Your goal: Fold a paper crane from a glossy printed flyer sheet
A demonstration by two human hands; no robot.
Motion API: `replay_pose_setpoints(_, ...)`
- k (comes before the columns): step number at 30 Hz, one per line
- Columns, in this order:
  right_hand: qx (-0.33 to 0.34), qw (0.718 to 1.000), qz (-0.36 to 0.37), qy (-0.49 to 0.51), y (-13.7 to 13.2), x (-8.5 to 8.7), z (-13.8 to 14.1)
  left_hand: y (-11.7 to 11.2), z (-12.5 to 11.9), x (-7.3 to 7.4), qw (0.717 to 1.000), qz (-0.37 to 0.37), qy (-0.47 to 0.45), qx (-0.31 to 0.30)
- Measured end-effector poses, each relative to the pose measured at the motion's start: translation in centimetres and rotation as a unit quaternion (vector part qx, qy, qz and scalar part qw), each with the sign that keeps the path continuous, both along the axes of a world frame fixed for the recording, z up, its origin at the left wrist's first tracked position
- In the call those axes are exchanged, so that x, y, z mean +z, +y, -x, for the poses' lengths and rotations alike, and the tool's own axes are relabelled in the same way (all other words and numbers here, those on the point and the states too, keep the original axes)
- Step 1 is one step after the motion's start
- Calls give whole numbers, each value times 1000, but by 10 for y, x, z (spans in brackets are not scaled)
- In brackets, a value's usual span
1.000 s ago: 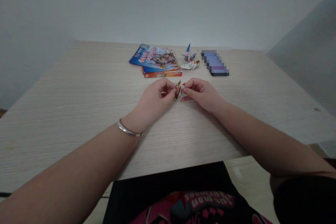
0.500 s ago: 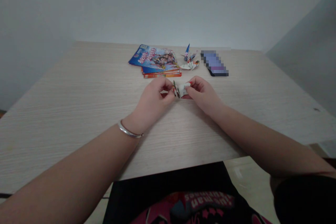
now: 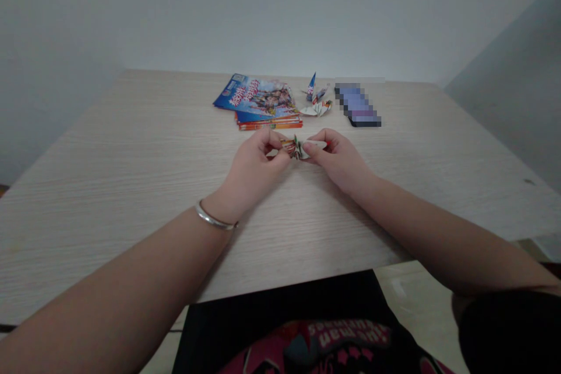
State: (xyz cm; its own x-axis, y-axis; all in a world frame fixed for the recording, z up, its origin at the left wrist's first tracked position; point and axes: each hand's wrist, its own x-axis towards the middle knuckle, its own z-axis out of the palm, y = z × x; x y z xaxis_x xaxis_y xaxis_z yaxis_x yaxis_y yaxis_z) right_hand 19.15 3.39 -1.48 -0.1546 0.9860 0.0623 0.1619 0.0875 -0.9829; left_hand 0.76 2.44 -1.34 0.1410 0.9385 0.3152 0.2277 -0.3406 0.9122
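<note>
A small folded paper piece (image 3: 297,148), printed in several colours, sits between my two hands just above the light wooden table (image 3: 131,152). My left hand (image 3: 258,163), with a silver bangle at the wrist, pinches its left side with curled fingers. My right hand (image 3: 335,158) pinches its right side, thumb and fingertips pressed together. Part of the paper is hidden by my fingers.
Behind my hands lie a stack of colourful leaflets (image 3: 260,102), a finished paper crane (image 3: 316,102) beside it, and a phone (image 3: 357,106) to the right. The table's near edge runs in front of my lap; walls close the far side.
The paper piece has been turned and pressed flatter between my fingers; both hands shifted slightly away from me and stayed pinched on it.
</note>
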Motion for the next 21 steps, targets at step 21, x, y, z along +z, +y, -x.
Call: replay_pose_setpoints(21, 4, 999, -3, 46, 3, -1, 0, 2, -1, 1, 998, 51, -39, 26)
